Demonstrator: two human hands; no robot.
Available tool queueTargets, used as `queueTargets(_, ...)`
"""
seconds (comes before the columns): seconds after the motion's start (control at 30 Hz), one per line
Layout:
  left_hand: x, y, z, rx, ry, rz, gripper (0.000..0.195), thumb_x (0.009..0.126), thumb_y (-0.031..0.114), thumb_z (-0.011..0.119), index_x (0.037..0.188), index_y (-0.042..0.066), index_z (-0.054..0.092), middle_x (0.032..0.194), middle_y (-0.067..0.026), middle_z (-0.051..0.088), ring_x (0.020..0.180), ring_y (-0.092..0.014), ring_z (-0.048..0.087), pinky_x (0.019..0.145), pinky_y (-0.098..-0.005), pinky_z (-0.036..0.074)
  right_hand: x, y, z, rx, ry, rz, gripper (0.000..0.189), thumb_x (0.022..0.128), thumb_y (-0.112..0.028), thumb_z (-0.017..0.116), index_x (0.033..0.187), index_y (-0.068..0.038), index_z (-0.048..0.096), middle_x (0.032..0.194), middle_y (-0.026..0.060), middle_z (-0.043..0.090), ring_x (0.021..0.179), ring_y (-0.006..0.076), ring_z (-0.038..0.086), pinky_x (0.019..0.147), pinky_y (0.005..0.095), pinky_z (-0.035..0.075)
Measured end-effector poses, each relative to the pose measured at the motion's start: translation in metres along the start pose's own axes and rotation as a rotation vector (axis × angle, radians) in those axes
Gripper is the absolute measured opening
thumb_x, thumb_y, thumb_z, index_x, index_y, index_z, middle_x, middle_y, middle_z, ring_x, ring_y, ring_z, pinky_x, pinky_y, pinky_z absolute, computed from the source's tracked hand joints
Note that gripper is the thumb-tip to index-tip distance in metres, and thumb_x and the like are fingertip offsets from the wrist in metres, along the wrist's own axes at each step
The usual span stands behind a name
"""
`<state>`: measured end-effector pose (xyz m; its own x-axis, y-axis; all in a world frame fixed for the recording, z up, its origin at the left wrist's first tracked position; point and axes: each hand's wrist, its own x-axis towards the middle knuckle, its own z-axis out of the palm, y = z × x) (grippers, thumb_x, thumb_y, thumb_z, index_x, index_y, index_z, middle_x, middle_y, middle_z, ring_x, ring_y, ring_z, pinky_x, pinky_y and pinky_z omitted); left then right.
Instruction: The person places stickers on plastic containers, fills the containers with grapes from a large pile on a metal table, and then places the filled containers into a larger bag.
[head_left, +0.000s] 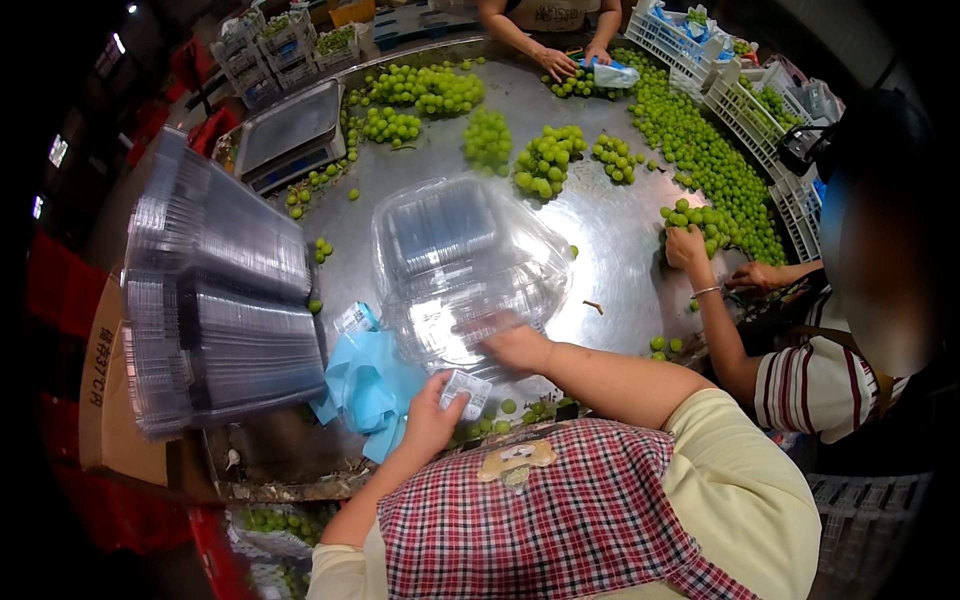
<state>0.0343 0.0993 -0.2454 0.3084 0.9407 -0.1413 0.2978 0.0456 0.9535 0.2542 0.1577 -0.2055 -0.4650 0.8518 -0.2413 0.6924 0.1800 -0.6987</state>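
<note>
My left hand (436, 411) pinches a small white label (466, 394) bearing print, just in front of the apron. My right hand (517, 346) reaches across to clear plastic clamshell containers (442, 225) that lie on the metal table in thin clear film. Its fingers are blurred over the near container, so whether they grip it cannot be told. Left of these hands lies crumpled light-blue sheet material (371, 375), with a printed label roll (357, 318) at its far end. Tall nested stacks of clear plastic containers (255, 337) stand further left.
Bunches of green grapes (550, 160) lie across the metal table (622, 247), with a large heap (712, 157) along the right. A weighing scale (291, 127) stands back left. One co-worker's hands (574, 64) work at the far edge; another's hand (686, 247) touches grapes at right. White crates (739, 112) line the rim.
</note>
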Motion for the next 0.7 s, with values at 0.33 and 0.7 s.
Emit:
queueTargets(0.33,0.009,0.016,-0.009,0.122,0.01,-0.149,0.03,0.086,0.027,0.068,0.099,0.0,0.066,0.087,-0.0135,0.069,0.077,-0.018,0.065,0.069,-0.0313,0.05,-0.012,-0.019,-0.016,0.241,-0.226,0.253,0.052,0.087,-0.051,0.058,0.125,-0.015,0.06,0.123,0.0124,0.062,0.11,0.0271,0.059,0.097,0.0355,0.044)
queueTargets(0.7,-0.033,0.039,-0.054,0.192,-0.437,-0.19,0.029,0.083,0.024,0.07,0.104,0.004,0.068,0.092,-0.0125,0.068,0.084,-0.023,0.065,0.077,-0.0339,0.049,0.026,0.056,0.013,0.191,0.079,-0.028,0.04,0.091,-0.017,0.052,0.131,-0.014,0.049,0.129,0.0072,0.054,0.117,0.0191,0.055,0.104,0.0317,0.043)
